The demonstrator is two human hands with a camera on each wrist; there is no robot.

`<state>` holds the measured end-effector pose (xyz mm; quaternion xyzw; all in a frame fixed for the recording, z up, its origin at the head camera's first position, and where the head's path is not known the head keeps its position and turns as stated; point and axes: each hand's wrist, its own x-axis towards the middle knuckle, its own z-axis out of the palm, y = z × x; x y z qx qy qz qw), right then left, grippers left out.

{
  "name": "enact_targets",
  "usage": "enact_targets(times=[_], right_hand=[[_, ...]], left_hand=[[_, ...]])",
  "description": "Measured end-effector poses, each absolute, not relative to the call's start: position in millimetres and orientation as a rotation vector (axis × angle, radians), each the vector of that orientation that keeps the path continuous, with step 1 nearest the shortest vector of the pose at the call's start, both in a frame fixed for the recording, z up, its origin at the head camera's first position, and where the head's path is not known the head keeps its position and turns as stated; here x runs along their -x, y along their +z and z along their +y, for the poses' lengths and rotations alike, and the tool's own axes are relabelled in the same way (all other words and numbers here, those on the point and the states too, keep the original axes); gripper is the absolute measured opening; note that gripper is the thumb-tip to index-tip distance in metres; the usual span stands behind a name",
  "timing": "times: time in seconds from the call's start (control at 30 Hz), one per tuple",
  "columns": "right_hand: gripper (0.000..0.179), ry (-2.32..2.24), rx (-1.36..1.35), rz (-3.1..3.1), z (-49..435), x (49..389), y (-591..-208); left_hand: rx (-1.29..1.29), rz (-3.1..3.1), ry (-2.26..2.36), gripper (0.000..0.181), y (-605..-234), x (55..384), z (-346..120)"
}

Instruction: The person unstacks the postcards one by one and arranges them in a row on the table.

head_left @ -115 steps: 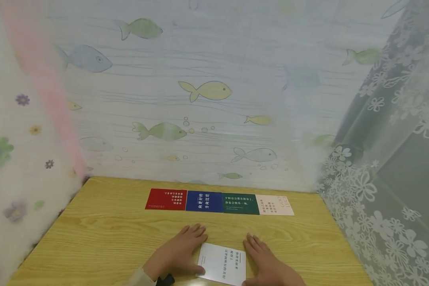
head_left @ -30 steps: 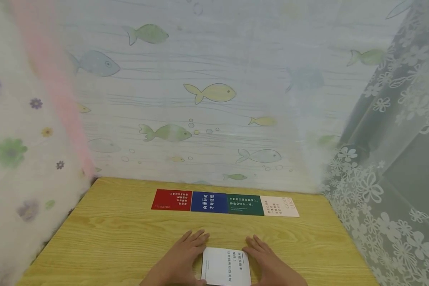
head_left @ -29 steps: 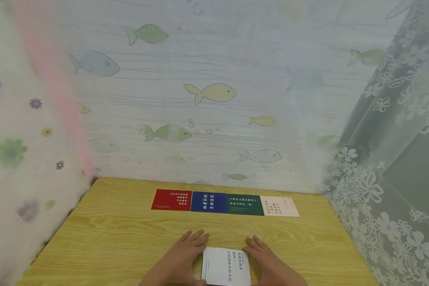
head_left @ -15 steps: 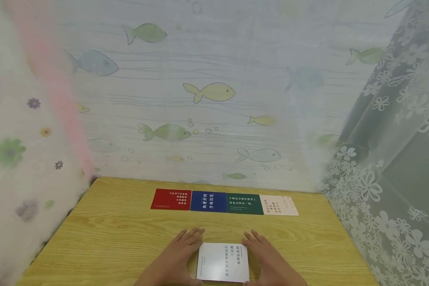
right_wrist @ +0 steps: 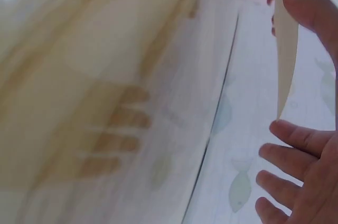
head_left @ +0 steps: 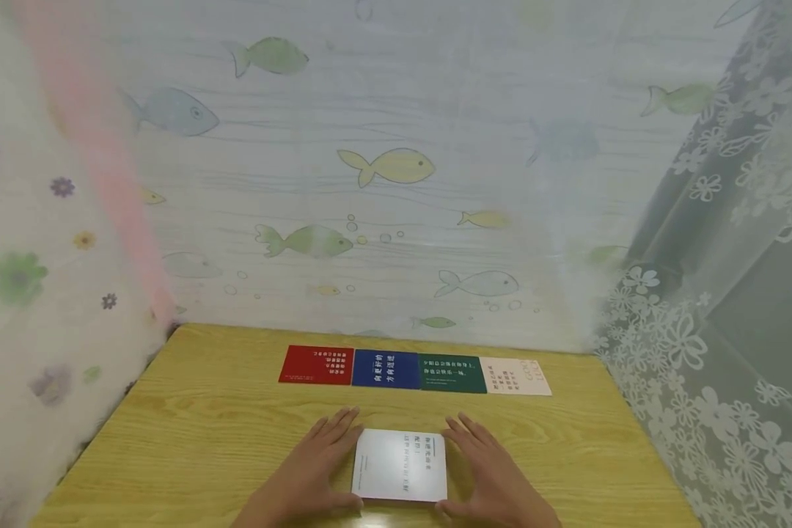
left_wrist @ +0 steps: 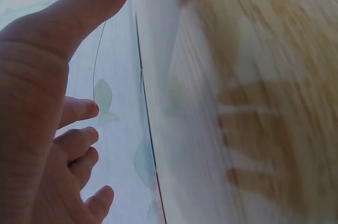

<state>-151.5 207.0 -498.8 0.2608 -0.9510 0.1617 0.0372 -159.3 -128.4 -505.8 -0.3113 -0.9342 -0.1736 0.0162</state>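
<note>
In the head view a white card (head_left: 400,465) with dark printed characters is held level, its corners rounded. My left hand (head_left: 313,466) holds its left side between thumb and index finger. On the opposite side my right hand (head_left: 491,473) holds it the same way, the other fingers spread. From the right wrist view the card (right_wrist: 287,49) is seen nearly edge-on, slightly bowed and raised off the table, between the right thumb and index fingertip. The left wrist view shows only a thin edge line between the left hand's (left_wrist: 47,102) thumb and index finger.
Along the back of the wood-grain table (head_left: 191,425) lie a red card (head_left: 315,364), a blue card (head_left: 386,369), a green card (head_left: 452,373) and a pale pink card (head_left: 516,376), side by side. A fish-print curtain (head_left: 396,242) hangs behind; a lace curtain (head_left: 699,352) stands right.
The white card was lying or held lower between both hands; over the last second it has moved forward and a little left with them. The row of coloured cards has stayed put.
</note>
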Motion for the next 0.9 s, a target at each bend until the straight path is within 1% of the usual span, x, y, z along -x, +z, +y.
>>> enact_targets(times=[0.4, 0.9], right_hand=[[0.103, 0.613, -0.894, -2.949, 187, 156, -501], [0.101, 0.543, -0.939, -2.979, 166, 163, -497]], left_hand=[[0.842, -2.955, -0.643, 0.105, -508, 156, -145], [0.760, -2.971, -0.712, 0.107, -513, 154, -159]])
